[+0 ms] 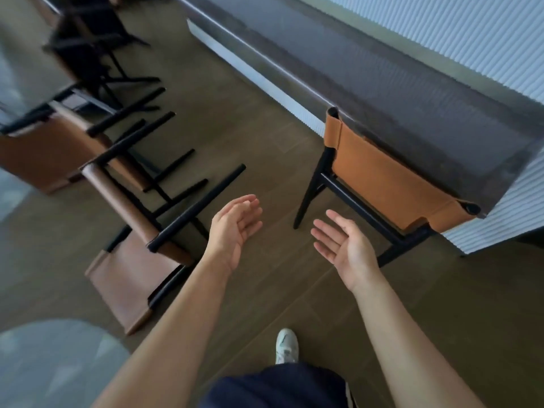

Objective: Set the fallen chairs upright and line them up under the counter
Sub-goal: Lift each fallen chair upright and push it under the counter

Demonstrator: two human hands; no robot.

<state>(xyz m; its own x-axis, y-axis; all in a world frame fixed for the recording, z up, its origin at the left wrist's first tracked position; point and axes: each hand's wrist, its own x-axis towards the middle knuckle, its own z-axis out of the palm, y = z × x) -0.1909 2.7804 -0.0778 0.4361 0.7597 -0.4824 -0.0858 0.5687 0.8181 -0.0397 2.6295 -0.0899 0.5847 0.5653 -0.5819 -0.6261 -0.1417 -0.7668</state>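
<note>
Head cam, both hands free: L hand [235, 228] and R hand [341, 245] are held out in front w/ fingers loose and mostly straight, palms turned partly up, gripping nothing, apart from every chair. On the right one upright chair [391, 178] is already tucked in, its tan back right against the edge of the counter [382, 92]. The nearest fallen chair [129, 278] lies on the floor [265, 136] just left of the L hand, tan back panel flat toward me, black legs sticking up and toward the counter. A second fallen chair [44, 151] lies right behind it, its legs v. close to the first one's; can't tell if they touch. Further back a third chair [88, 45] is dark and blurred, can't tell if it's down or standing. My read: one placed, at least two to go, the nearest is next. What could go wrong, imo: if those legs are hooked, lifting the near chair drags the second one along or twists the frame. Grabbing one leg only would let the chair swing, maybe into the upright chair or the counter front. The soft back panel prob. gives no firm hold, so a grip there could slip. The shoe [287, 346] is near, so a dropped frame could land on it.
</note>
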